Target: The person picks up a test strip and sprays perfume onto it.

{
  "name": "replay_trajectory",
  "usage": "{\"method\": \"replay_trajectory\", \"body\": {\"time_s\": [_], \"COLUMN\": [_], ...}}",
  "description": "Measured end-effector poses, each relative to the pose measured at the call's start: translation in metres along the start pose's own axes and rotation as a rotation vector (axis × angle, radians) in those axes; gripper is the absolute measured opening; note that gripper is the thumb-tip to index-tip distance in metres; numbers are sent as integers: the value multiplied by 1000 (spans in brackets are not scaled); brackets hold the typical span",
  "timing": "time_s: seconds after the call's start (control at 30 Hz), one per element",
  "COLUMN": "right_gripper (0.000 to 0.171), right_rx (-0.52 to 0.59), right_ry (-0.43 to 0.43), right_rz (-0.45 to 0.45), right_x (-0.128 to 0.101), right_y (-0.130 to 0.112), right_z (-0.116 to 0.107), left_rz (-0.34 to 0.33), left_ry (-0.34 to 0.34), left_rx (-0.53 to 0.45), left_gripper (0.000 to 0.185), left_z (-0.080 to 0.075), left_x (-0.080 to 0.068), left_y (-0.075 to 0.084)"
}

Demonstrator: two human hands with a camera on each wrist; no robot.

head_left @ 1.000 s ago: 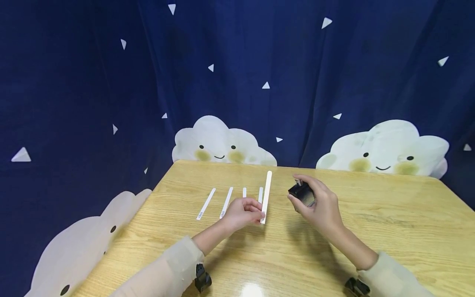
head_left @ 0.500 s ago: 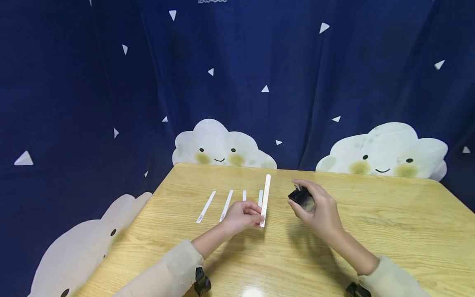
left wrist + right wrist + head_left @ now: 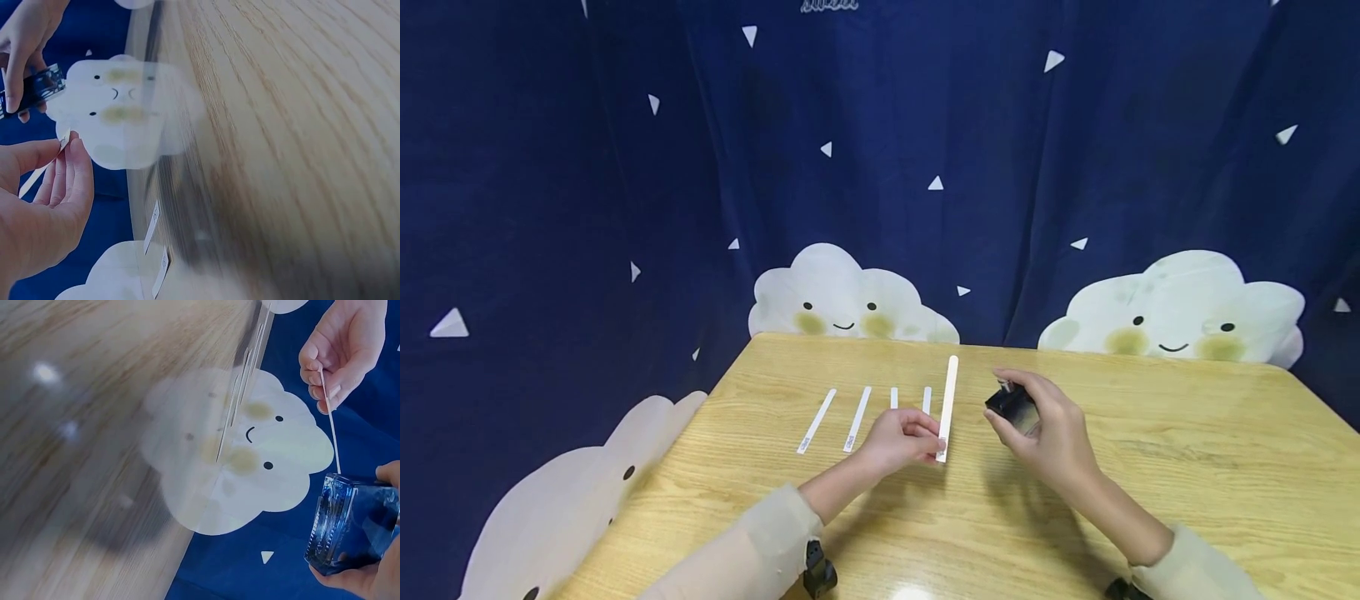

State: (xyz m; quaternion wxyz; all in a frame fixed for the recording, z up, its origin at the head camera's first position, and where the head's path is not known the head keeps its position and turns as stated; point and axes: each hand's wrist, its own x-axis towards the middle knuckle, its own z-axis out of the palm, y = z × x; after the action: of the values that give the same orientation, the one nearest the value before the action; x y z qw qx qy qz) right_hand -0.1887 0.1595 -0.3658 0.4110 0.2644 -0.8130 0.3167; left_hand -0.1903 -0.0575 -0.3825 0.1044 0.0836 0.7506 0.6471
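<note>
Between thumb and fingers my left hand (image 3: 898, 440) pinches the lower end of a white paper test strip (image 3: 950, 396), which stands tilted up above the table. To its right, my right hand (image 3: 1063, 432) grips a dark glass perfume bottle (image 3: 1018, 410), index finger at the spray top (image 3: 1004, 386). The strip and bottle are apart in the head view. In the right wrist view the bottle (image 3: 356, 525) looks blue and clear-walled. The left wrist view shows the pinched strip's end (image 3: 65, 140) at the fingertips. Several similar strips (image 3: 857, 419) lie in a row left of and behind my left hand.
The wooden table (image 3: 1187, 450) reaches back to a dark blue curtain (image 3: 880, 125) printed with clouds and triangles. Black wrist cameras (image 3: 818, 571) sit at both sleeves. My left hand covers the near ends of some lying strips.
My left hand has shifted slightly right with the strip, closer to the bottle. The right hand keeps its hold on the bottle. The head view has tilted up a little.
</note>
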Motion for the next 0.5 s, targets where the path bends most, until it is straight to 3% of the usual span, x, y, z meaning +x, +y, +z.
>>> {"method": "replay_trajectory", "body": {"time_s": [0.5], "right_gripper": [49], "right_rx": [0], "right_ry": [0], "right_rz": [9], "right_x": [-2], "right_y": [-1], "right_z": [-3], "left_rz": [-1], "left_ry": [-9], "left_rx": [-3], "left_gripper": [15], "left_z": [0], "left_x": [0], "left_y": [-1]}}
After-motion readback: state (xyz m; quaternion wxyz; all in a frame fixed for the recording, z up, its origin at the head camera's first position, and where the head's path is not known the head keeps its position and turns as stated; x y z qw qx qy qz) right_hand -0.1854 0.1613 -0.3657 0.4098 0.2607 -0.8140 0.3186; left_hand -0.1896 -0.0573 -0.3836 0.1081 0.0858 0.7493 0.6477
